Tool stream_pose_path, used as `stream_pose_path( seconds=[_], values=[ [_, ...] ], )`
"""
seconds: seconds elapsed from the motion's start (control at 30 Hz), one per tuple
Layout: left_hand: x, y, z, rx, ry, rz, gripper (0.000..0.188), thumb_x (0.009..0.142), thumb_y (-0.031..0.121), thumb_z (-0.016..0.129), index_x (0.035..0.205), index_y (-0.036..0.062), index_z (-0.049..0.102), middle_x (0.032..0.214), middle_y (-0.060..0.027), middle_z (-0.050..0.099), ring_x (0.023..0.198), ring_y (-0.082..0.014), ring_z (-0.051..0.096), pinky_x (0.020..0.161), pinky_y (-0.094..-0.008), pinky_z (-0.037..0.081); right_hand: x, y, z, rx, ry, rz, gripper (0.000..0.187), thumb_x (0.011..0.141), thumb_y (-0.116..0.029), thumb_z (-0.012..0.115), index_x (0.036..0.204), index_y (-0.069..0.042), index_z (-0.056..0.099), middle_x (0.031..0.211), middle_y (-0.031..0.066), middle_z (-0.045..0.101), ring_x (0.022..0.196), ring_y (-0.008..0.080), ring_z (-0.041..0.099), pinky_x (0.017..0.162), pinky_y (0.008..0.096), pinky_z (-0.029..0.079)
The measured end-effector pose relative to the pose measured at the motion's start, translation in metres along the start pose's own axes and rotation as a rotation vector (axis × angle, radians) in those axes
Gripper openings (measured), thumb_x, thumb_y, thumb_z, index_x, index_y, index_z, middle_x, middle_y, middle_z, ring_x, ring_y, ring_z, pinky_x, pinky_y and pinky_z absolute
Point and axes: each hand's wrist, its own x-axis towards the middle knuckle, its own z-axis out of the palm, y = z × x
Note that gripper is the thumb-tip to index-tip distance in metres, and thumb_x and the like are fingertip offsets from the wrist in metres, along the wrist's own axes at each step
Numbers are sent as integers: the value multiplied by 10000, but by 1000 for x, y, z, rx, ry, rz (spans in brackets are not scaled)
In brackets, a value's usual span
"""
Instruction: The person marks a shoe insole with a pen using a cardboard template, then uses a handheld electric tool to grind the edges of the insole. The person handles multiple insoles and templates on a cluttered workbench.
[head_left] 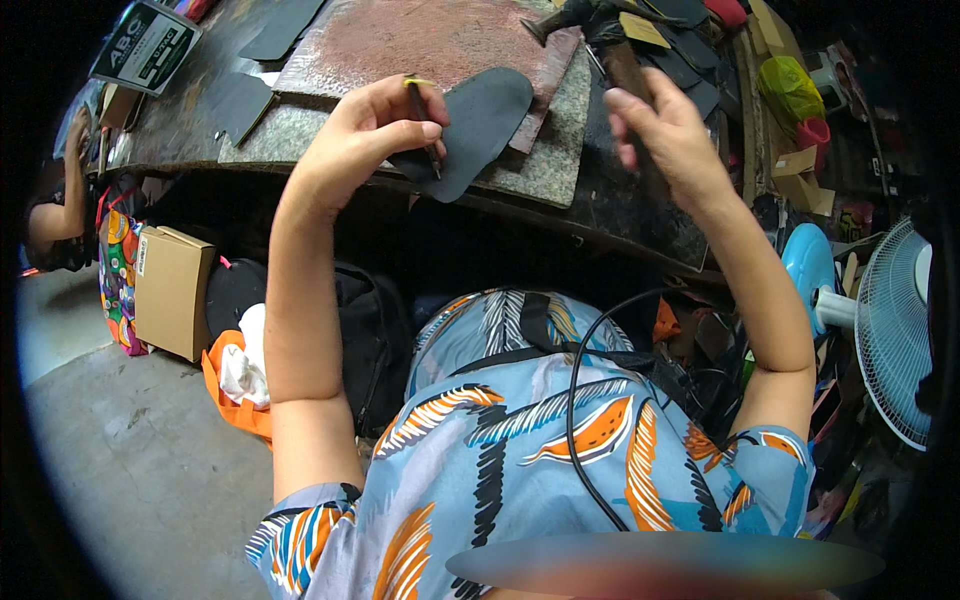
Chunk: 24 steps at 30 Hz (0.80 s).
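Observation:
Between the thumb and fingers of my left hand (368, 128) is a slim dark punch (413, 100) with a yellow band at its top. It stands nearly upright, its lower tip at the near edge of a black sole-shaped sheet (490, 120). Part of that sheet lies hidden behind my left fingers. My right hand (665, 130) is closed around the wooden handle of a hammer (625, 72). The hammer is raised to the right of the sheet, its dark metal head pointing away from me and to the left.
Beneath the sheet are a worn reddish board (400, 40) and a grey stone slab (555, 165) on the dark workbench (180, 140). More black cut pieces (235, 105) lie left. A tin can (148, 45) stands far left, near another person's arm (70, 190). A fan (895, 320) stands right.

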Motion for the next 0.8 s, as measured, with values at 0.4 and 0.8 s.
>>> stream_pose_path(
  seconds=[0.4, 0.8],
  values=[
    [36, 27, -33, 267, -400, -118, 228, 790, 156, 679, 954, 1, 640, 817, -41, 647, 748, -135, 640, 741, -258, 500, -32, -14, -4, -943, 69, -547, 430, 935, -287, 640, 1348, -221, 545, 1045, 132, 706, 864, 319, 710, 738, 405, 572],
    [19, 20, 33, 305, 475, 415, 125, 898, 94, 698, 1006, 31, 708, 869, -53, 720, 781, -119, 667, 736, -261, 531, -35, -11, 0, -984, 61, -420, 441, 958, -340, 592, 1372, -223, 492, 975, 155, 711, 845, 360, 701, 719, 448, 557]
  ],
)
